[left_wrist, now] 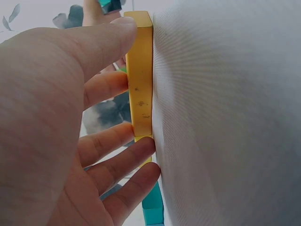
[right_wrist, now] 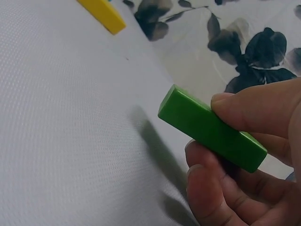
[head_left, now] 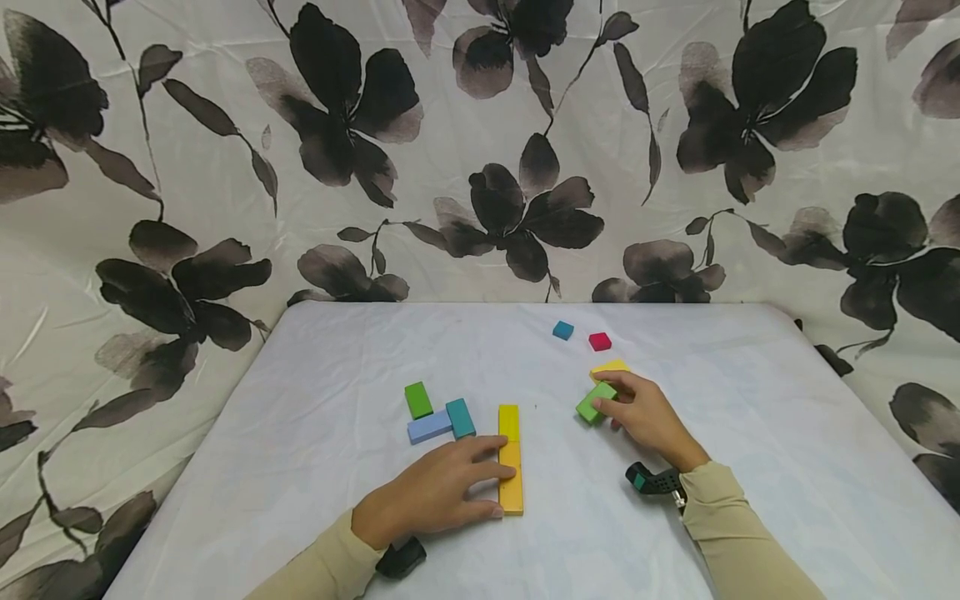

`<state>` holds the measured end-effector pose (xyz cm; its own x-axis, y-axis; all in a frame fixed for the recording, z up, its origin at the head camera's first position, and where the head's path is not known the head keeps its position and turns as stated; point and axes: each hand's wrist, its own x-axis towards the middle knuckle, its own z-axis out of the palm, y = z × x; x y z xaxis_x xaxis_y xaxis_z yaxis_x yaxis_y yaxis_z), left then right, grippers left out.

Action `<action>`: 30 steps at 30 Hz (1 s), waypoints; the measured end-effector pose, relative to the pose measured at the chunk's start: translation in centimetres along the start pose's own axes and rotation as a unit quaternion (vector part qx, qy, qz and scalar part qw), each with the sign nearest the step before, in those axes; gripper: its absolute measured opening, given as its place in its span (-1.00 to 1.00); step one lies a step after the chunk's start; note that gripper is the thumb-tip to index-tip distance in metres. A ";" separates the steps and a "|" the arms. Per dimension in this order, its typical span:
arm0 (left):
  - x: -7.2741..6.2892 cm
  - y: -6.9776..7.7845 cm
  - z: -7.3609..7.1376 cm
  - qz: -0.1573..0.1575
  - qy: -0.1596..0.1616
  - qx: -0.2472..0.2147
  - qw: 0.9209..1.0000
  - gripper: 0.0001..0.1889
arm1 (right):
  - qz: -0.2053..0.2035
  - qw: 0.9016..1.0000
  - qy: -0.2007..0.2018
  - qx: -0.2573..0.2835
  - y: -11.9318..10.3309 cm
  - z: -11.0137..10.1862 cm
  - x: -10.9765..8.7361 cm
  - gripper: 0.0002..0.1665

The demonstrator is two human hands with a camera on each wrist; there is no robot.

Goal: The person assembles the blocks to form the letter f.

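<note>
My right hand [head_left: 643,414] pinches a green block [right_wrist: 211,127] between thumb and fingers. In the right wrist view it is held above the white surface, with its shadow below. Just beyond that hand, a yellow block [head_left: 611,366] lies partly hidden. My left hand [head_left: 444,486] rests against the left side of a straight row of yellow blocks [head_left: 511,492], its fingers spread and loosely extended. The left wrist view shows the thumb touching the upper end of the nearest yellow block [left_wrist: 141,84] and fingertips along the side.
Left of the yellow row, a green block [head_left: 418,401], a light blue block [head_left: 430,427] and a teal block [head_left: 461,418] lie close together. Farther back are a blue block [head_left: 563,331] and a red block [head_left: 600,342]. A floral cloth [head_left: 645,67] hangs behind the white table [head_left: 330,358].
</note>
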<state>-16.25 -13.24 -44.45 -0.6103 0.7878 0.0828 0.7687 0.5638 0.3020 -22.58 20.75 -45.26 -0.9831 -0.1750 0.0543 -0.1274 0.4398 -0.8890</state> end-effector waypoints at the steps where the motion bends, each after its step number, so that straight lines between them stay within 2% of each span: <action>1: 0.0 0.0 0.0 0.001 0.000 0.000 1.000 -0.49 | 0.001 1.000 0.000 0.001 0.0 0.0 0.0 -0.41; 30: 0.0 0.0 0.0 -0.004 -0.002 -0.003 1.000 -0.49 | 0.000 0.999 -0.001 0.034 0.0 0.1 0.1 -0.39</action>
<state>-16.26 -13.20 -44.46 -0.6156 0.7843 0.0769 0.7625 0.5682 0.3092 -22.68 20.67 -45.25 -0.9829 -0.1765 0.0526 -0.1171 0.3786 -0.9181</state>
